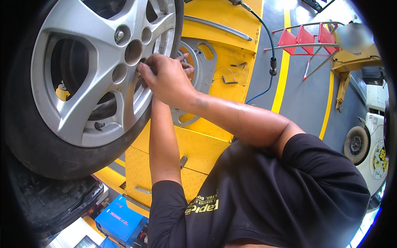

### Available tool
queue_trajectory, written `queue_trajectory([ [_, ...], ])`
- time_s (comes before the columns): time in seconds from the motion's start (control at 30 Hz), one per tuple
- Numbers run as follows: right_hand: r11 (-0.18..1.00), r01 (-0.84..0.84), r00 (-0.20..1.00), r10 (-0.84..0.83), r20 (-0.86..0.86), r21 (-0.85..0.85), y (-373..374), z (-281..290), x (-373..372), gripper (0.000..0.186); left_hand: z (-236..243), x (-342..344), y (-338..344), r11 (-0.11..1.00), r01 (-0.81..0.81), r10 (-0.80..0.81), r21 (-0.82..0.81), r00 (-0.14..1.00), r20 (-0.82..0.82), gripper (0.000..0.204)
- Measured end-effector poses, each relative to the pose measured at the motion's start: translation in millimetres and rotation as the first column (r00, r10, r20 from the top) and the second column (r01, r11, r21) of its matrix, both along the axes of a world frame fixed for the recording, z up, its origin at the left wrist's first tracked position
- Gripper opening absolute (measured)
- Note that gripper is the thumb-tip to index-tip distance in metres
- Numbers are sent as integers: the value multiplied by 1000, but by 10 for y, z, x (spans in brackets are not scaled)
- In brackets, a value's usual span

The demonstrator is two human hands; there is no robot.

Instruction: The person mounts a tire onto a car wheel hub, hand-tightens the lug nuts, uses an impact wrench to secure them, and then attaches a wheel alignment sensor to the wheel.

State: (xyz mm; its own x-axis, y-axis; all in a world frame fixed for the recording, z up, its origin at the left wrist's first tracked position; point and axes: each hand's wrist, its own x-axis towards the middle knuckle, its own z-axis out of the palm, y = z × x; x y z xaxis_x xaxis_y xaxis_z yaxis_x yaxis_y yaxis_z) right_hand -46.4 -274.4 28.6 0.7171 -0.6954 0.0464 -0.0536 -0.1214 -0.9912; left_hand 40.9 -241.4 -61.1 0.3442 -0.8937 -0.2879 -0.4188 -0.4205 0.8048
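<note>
A silver alloy wheel with a black tyre (74, 120) stands upright at the left. My right hand (167, 78) pinches at a bolt hole beside the centre bore; what its fingertips hold is hidden. Behind it, my left hand (186, 66) is mostly covered, with only some curled fingers showing near the tyre's edge. A bolt (120, 35) sits in an upper hole. Beyond the wheel, a yellow cabinet (165, 153) carries a grey metal plate (200, 53) and small bent tools (229, 81).
A hose (269, 33) hangs beside the cabinet. At right are a red-stepped ladder (304, 41), a yellow lift arm (343, 87) and a white vehicle (374, 153) with a loose wheel (355, 144). A blue case (118, 219) lies at lower left, below a black surface (53, 206).
</note>
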Motion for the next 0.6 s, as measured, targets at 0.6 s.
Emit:
queue_trajectory([
  [0.6,989,144,985,-145,89,12,86,-62,80,28,-842,578,65,846,454,-314,-280,848,427,72],
])
